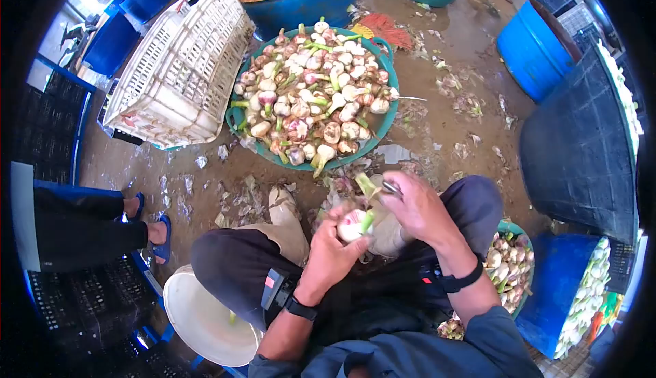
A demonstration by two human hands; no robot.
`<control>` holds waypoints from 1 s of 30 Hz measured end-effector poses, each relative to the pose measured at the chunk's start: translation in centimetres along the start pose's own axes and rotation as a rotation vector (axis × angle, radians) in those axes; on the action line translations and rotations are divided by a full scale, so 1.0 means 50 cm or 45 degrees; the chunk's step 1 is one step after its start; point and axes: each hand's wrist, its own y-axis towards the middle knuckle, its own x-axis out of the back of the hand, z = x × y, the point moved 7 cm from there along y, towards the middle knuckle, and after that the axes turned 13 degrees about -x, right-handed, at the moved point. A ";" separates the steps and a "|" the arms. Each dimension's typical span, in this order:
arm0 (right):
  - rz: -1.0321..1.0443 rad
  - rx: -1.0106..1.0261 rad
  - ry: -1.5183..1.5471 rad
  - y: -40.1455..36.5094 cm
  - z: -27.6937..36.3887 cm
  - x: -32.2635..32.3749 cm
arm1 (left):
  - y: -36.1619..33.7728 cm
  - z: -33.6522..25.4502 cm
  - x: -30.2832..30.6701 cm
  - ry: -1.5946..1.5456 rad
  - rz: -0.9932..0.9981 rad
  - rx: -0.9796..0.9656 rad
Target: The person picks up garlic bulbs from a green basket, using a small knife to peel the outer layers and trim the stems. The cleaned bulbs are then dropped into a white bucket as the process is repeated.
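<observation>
In the head view my left hand (333, 248) is wrapped round a white and purplish garlic bulb (352, 226) with a short green stem. Just to its right and above, my right hand (413, 204) is closed on a small dark metal tool (391, 187), only partly visible between the fingers. A piece of pale green stalk (366, 185) is by the right fingertips, over the bulb. Beyond both hands stands a round green basket (389, 115) heaped with garlic bulbs.
White crate (179, 71) at upper left; blue drum (536, 50) and large black tub (574, 146) at right. A white bucket (184, 296) stands by my left knee, a garlic basket (525, 241) by my right. Another person's legs (89, 231) are at left. Peelings litter the wet floor.
</observation>
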 end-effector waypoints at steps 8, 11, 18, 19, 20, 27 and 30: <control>0.109 -0.180 0.670 -0.053 0.011 -0.046 | 0.001 -0.022 -0.002 -0.147 -0.247 -0.106; 0.011 -0.130 0.767 -0.050 0.017 -0.039 | -0.002 -0.036 0.000 -0.290 -0.275 -0.114; 0.135 -0.008 0.663 -0.040 0.050 0.000 | -0.018 -0.051 0.059 -0.230 -0.352 -0.159; 0.174 0.016 0.641 -0.038 0.052 0.000 | -0.015 -0.057 0.061 -0.218 -0.313 -0.212; 0.200 0.057 0.596 -0.035 0.060 0.000 | -0.013 -0.063 0.061 -0.207 -0.273 -0.265; 0.243 0.330 0.294 -0.029 0.102 -0.022 | -0.008 -0.074 0.044 0.011 -0.097 -0.346; 0.277 0.306 0.240 -0.028 0.102 -0.030 | -0.009 -0.077 0.039 0.138 -0.046 -0.419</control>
